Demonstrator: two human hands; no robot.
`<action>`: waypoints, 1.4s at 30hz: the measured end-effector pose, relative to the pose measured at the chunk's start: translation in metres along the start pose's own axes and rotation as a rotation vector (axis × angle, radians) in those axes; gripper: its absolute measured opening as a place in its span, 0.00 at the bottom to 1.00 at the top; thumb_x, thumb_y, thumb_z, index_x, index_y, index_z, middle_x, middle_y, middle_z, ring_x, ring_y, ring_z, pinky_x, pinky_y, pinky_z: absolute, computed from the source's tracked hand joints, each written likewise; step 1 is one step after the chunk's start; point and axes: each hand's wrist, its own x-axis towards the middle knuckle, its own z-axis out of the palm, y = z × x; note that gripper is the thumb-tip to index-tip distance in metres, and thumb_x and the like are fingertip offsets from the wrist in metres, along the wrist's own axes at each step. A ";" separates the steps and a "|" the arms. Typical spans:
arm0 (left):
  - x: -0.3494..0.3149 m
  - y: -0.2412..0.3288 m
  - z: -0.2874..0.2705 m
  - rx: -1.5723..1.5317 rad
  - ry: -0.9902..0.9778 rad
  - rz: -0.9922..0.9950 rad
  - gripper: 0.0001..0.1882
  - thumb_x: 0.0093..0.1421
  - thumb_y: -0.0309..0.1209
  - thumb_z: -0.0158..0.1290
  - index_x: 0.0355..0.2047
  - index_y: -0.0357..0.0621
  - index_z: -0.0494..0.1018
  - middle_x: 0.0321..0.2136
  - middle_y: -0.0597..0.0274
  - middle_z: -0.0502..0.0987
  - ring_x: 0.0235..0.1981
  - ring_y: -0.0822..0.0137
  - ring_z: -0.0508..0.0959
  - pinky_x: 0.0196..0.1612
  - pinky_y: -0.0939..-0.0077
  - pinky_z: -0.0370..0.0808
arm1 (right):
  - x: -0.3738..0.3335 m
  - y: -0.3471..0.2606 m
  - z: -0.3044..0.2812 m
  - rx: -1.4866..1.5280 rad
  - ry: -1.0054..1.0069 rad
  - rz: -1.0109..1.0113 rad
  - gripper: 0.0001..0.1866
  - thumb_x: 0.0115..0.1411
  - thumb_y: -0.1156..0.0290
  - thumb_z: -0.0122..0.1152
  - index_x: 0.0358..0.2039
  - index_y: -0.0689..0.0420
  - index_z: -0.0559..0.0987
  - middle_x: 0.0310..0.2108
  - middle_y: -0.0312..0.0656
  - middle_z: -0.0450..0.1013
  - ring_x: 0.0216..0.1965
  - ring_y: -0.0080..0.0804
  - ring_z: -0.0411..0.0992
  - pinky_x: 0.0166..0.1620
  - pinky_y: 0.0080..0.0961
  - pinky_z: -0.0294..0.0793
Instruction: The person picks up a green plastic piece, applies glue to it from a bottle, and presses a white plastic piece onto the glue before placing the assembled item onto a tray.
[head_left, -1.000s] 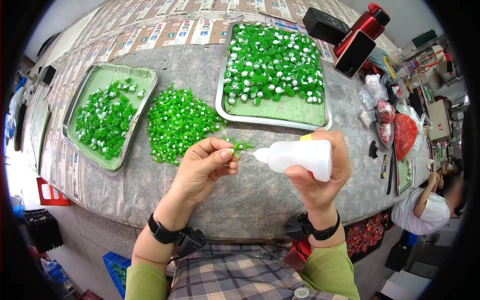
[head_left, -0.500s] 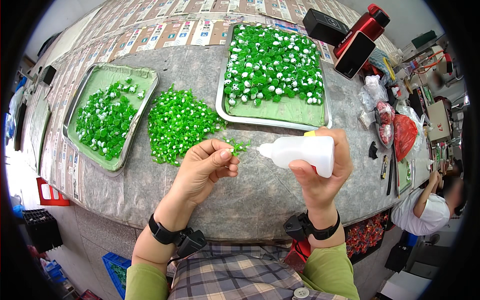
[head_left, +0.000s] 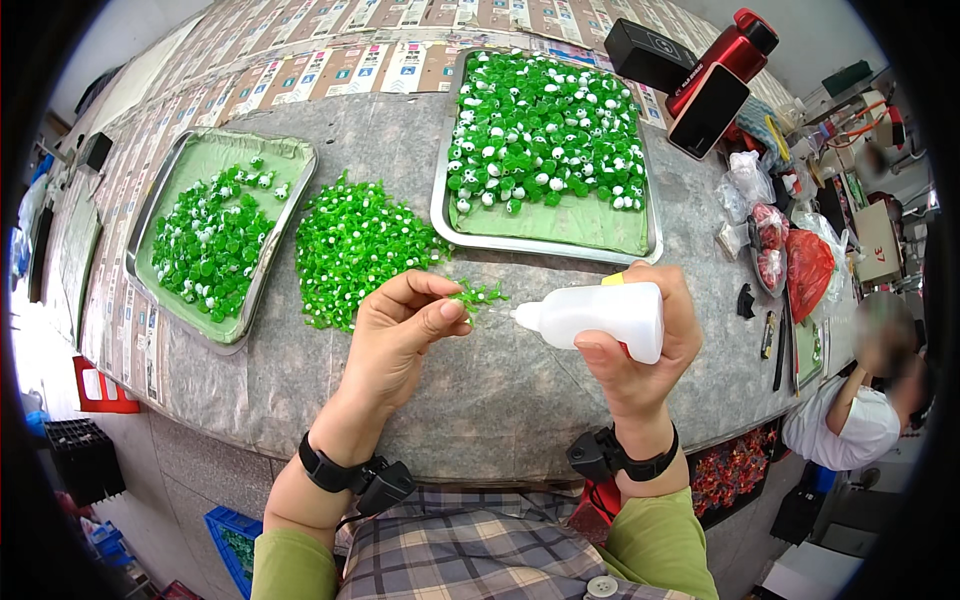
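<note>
With my right hand (head_left: pixel 650 365) I held a white squeeze bottle (head_left: pixel 605 318), lying over sideways, its nozzle toward my left hand (head_left: pixel 400 325), on the near-edge side of the table (head_left: pixel 500 425). My left thumb and forefinger were close together; I could not tell whether they gripped anything. A few green pieces (head_left: pixel 483 294) showed just beside those fingertips. The green pile (head_left: pixel 365 245) lay farther from the table's near edge, beside the smaller tray's (head_left: pixel 228 148) right edge and the larger tray's (head_left: pixel 560 230) left edge.
</note>
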 end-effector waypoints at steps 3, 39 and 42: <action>0.000 0.000 0.001 -0.003 0.004 0.012 0.06 0.49 0.24 0.51 0.29 0.40 0.69 0.24 0.65 0.72 0.26 0.75 0.72 0.31 0.80 0.72 | 0.001 0.002 0.003 0.013 0.022 -0.030 0.20 0.34 0.65 0.69 0.25 0.61 0.70 0.19 0.39 0.67 0.20 0.24 0.67 0.22 0.16 0.65; -0.001 0.002 -0.002 -0.023 0.070 -0.018 0.05 0.50 0.25 0.51 0.29 0.41 0.69 0.22 0.66 0.71 0.24 0.75 0.72 0.30 0.79 0.72 | 0.036 0.038 -0.063 -0.485 -0.021 0.287 0.10 0.46 0.74 0.56 0.31 0.60 0.72 0.30 0.42 0.70 0.33 0.29 0.68 0.34 0.22 0.64; 0.001 0.002 0.001 -0.023 0.068 -0.007 0.05 0.50 0.25 0.50 0.29 0.41 0.69 0.22 0.66 0.71 0.24 0.75 0.72 0.30 0.79 0.72 | 0.050 0.067 -0.024 -0.479 -0.350 0.139 0.05 0.45 0.75 0.54 0.26 0.58 0.74 0.24 0.39 0.70 0.29 0.31 0.69 0.32 0.24 0.66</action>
